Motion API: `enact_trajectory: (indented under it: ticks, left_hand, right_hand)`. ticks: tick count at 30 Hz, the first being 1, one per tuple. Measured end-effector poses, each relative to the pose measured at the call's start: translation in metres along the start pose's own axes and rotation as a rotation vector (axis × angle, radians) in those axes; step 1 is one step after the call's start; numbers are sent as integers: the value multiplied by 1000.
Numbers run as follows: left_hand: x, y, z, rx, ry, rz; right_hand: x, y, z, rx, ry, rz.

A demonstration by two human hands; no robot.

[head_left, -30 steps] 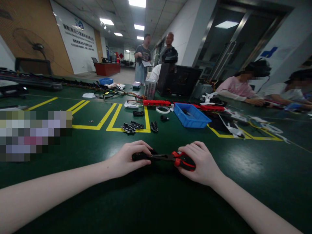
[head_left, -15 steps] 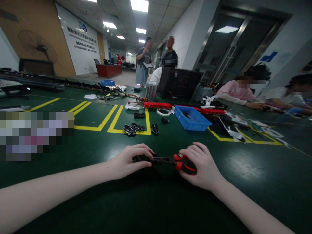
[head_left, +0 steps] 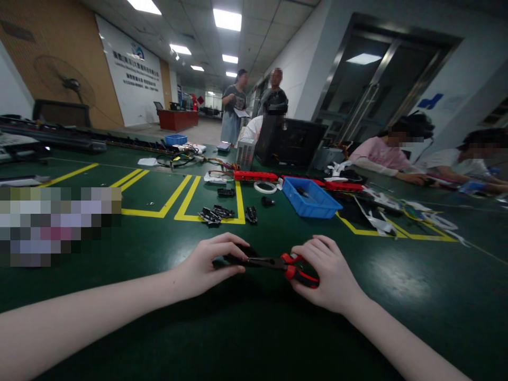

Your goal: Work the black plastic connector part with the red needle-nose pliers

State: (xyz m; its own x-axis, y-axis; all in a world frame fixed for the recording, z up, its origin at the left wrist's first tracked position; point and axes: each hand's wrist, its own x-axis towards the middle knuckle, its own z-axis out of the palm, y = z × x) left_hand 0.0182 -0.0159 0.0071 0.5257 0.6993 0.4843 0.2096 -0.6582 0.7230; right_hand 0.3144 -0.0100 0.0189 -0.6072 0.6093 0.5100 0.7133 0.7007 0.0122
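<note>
My right hand (head_left: 327,272) is wrapped round the red and black handles of a pair of needle-nose pliers (head_left: 291,264). The pliers' slim dark jaws point left and reach the fingertips of my left hand (head_left: 212,264). Those fingers are closed on a small black part (head_left: 230,259), mostly hidden behind them; its kind I cannot make out. Whether the jaws grip the part, I cannot tell. Beyond my hands, several black plastic and metal pieces (head_left: 223,211) lie in and beside a yellow-taped box on the green table (head_left: 254,338).
A blue tray (head_left: 311,203) with dark items stands ahead, right of centre. Near it lie a white tape ring (head_left: 265,187), a small black piece (head_left: 268,201) and red strips (head_left: 256,175). A black computer case (head_left: 289,140) stands behind. People (head_left: 383,153) sit at the right.
The view has shifted slightly, so the background sits a little lower. My left hand and the black part have tilted slightly; the pliers stay nearly in place in my right hand.
</note>
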Motion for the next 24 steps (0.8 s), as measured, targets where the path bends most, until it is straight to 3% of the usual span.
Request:
enact_trajectory:
  ticks: [14,24]
  left_hand:
    - [0,8,0,55,-94,-10]
    - [2,-2,1,11,-87,-41]
  right_hand:
    - [0,-4,-2,49,-67,57]
    - [-2,-2,1,56,-50,92]
